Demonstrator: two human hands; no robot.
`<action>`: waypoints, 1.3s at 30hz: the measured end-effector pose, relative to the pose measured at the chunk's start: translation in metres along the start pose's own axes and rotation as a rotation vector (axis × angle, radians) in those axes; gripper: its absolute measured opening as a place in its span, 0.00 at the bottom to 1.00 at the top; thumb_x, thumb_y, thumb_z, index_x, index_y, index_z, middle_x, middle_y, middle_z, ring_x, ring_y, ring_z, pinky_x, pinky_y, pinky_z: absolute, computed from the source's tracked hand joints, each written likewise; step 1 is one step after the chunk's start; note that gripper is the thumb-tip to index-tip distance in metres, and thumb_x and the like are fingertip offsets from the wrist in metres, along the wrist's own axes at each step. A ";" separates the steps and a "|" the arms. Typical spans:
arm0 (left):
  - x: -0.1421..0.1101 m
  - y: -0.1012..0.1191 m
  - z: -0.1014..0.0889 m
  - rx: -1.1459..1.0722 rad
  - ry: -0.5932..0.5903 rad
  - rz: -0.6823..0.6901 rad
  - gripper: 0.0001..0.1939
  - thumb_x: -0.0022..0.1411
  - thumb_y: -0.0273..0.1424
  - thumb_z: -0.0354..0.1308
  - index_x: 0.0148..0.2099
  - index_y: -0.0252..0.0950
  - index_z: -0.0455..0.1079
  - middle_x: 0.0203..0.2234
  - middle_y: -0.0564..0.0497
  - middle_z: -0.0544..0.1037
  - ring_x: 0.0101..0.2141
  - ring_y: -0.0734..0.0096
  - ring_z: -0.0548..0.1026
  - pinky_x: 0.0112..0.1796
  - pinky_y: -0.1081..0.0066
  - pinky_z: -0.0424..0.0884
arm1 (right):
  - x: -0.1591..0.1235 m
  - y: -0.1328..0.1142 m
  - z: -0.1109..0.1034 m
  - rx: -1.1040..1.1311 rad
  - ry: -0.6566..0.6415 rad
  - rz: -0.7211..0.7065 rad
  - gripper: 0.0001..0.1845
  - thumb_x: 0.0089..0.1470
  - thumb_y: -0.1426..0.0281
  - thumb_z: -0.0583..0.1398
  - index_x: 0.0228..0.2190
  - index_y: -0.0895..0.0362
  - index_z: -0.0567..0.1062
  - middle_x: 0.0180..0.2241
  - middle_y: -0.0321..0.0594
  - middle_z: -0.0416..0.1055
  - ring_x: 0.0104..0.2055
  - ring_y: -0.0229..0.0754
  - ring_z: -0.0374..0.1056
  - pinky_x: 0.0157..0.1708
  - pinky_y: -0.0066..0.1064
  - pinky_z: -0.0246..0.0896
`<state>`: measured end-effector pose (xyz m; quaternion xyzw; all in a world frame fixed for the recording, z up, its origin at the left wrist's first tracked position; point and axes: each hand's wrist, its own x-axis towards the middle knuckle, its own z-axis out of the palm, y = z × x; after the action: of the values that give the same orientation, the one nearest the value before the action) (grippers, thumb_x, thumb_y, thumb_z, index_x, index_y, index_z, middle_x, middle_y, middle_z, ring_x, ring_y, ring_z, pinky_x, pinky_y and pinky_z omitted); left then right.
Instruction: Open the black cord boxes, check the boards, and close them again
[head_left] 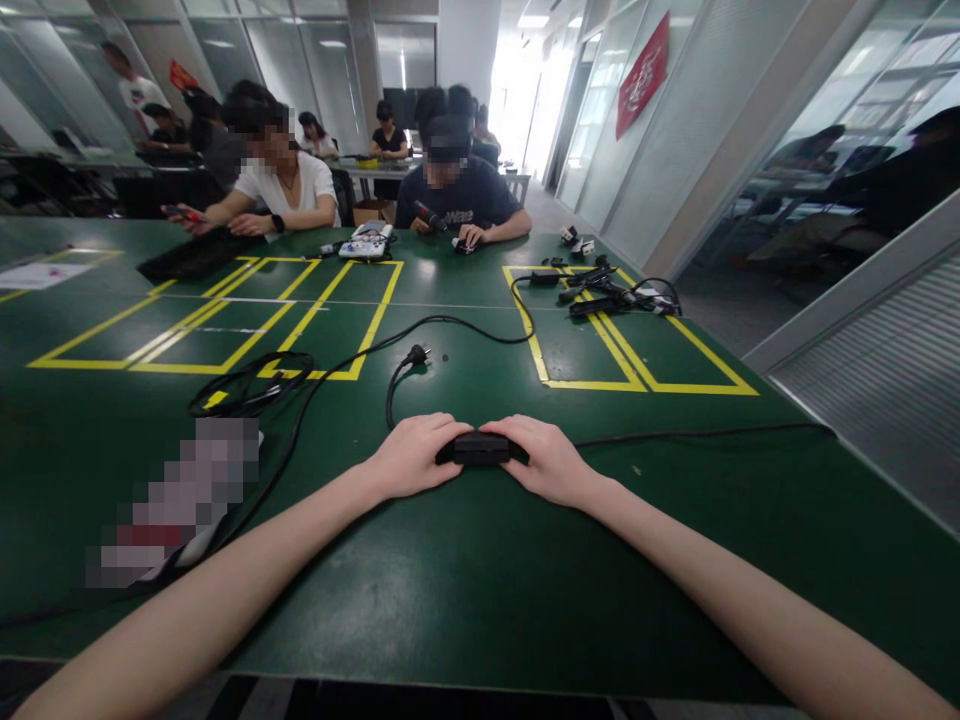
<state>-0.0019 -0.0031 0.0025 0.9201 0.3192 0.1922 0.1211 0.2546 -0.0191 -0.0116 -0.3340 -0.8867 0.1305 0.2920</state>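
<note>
A black power adapter (482,449) rests at the middle of the green table, gripped at both ends. My left hand (420,455) closes on its left end, thumb and fingers around it. On its right end my right hand (546,460) is closed in the same way. A black plug (416,355) with metal pins lies just beyond my left hand, its short cord curving down behind that hand. From behind my right hand a thin black cable (705,434) runs to the table's right edge.
At left, a blurred-out long object (180,500) lies near a coiled black cable (251,385). Yellow tape (592,384) marks rectangles on the green table (465,600). More adapters and cables (607,295) lie at the far right. Two people sit across, near a white power strip (366,241).
</note>
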 end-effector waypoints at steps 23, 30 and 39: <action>0.001 0.004 -0.003 0.008 0.019 0.044 0.12 0.68 0.39 0.58 0.46 0.36 0.75 0.34 0.48 0.80 0.36 0.62 0.77 0.38 0.65 0.71 | 0.002 -0.005 -0.006 -0.114 -0.102 -0.051 0.17 0.67 0.59 0.60 0.52 0.55 0.74 0.42 0.47 0.79 0.43 0.49 0.77 0.42 0.38 0.72; 0.001 0.005 -0.002 0.063 0.061 0.075 0.18 0.69 0.41 0.57 0.53 0.36 0.74 0.35 0.46 0.80 0.37 0.60 0.78 0.41 0.63 0.73 | 0.001 -0.002 -0.004 -0.128 -0.069 -0.062 0.18 0.68 0.57 0.58 0.50 0.56 0.75 0.40 0.49 0.79 0.41 0.50 0.77 0.39 0.38 0.70; 0.001 0.004 -0.001 0.113 0.028 0.089 0.19 0.73 0.45 0.53 0.53 0.36 0.73 0.37 0.45 0.80 0.39 0.60 0.78 0.41 0.64 0.71 | 0.000 -0.004 -0.005 -0.154 -0.053 -0.042 0.20 0.67 0.56 0.59 0.53 0.55 0.74 0.42 0.47 0.79 0.41 0.49 0.77 0.39 0.36 0.69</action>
<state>0.0001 -0.0057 0.0053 0.9360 0.2899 0.1918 0.0558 0.2551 -0.0218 -0.0059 -0.3330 -0.9084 0.0646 0.2444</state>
